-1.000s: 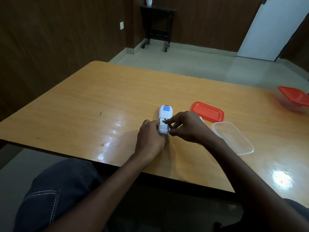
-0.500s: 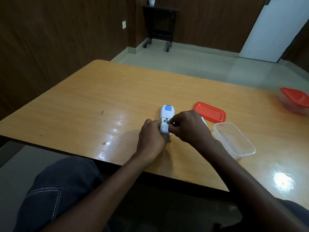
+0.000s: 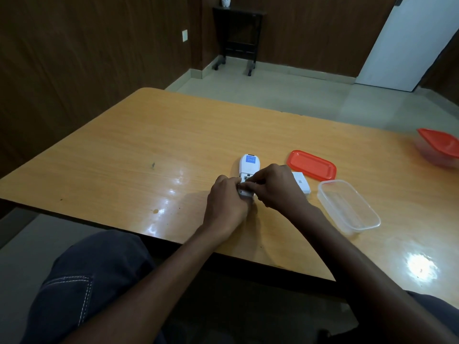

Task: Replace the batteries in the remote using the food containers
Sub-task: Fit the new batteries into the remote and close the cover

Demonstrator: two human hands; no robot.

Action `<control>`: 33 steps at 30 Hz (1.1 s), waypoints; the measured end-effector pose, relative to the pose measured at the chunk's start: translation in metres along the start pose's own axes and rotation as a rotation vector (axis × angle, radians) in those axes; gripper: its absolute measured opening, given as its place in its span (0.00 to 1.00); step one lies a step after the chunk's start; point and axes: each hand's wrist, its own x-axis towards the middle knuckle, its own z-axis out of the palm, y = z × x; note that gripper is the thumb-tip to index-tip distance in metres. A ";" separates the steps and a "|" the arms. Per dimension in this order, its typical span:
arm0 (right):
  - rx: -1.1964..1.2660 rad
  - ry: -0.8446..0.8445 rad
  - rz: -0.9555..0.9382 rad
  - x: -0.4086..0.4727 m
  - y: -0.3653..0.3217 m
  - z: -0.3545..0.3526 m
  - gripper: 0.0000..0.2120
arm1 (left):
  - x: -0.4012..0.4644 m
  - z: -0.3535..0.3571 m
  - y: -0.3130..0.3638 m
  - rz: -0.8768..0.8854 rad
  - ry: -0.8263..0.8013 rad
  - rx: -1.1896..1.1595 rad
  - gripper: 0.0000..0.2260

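A white remote (image 3: 249, 166) lies face down on the wooden table (image 3: 124, 155), its back with a blue label up and the battery bay uncovered. My left hand (image 3: 227, 202) grips its near end. My right hand (image 3: 275, 188) pinches something small at the bay; my fingers hide whether it is a battery. The white battery cover (image 3: 301, 182) lies just right of my right hand. A clear open food container (image 3: 347, 207) stands to the right, its red lid (image 3: 311, 165) lying flat behind it.
A second container with a red lid (image 3: 439, 150) sits at the table's far right edge. The near table edge runs just below my wrists. A dark stand (image 3: 237, 38) is by the far wall, a white door (image 3: 407, 43) at the back right.
My right hand's fingers have slid slightly toward the near end of the battery bay, closer to my left hand. The remote stays where it was.
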 end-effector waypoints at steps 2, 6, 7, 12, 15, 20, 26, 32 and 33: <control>-0.016 -0.025 -0.011 0.000 0.000 -0.001 0.09 | 0.000 -0.001 0.001 -0.002 -0.002 -0.002 0.15; -0.041 -0.137 -0.014 -0.002 -0.001 -0.007 0.11 | -0.001 -0.002 0.001 -0.008 0.003 0.001 0.16; -0.041 -0.161 -0.007 -0.001 0.002 -0.008 0.12 | -0.001 -0.002 0.002 -0.005 0.004 0.000 0.16; 0.008 -0.177 0.066 0.002 0.004 -0.006 0.12 | -0.002 -0.002 0.002 -0.009 0.005 -0.011 0.18; 0.094 -0.151 0.143 0.003 0.004 -0.008 0.11 | -0.002 -0.003 0.002 -0.005 0.002 -0.017 0.19; 0.104 -0.043 0.149 0.001 0.007 -0.009 0.12 | -0.002 -0.003 0.003 -0.004 0.011 -0.025 0.20; -0.268 -0.031 0.111 0.001 0.020 -0.034 0.13 | 0.000 -0.003 0.001 -0.012 0.011 -0.023 0.23; -0.418 -0.332 0.176 -0.006 0.019 -0.042 0.14 | -0.001 -0.003 0.002 -0.026 0.012 -0.031 0.23; -0.433 -0.334 0.174 -0.006 0.018 -0.042 0.13 | -0.002 -0.004 0.002 -0.029 0.012 -0.034 0.22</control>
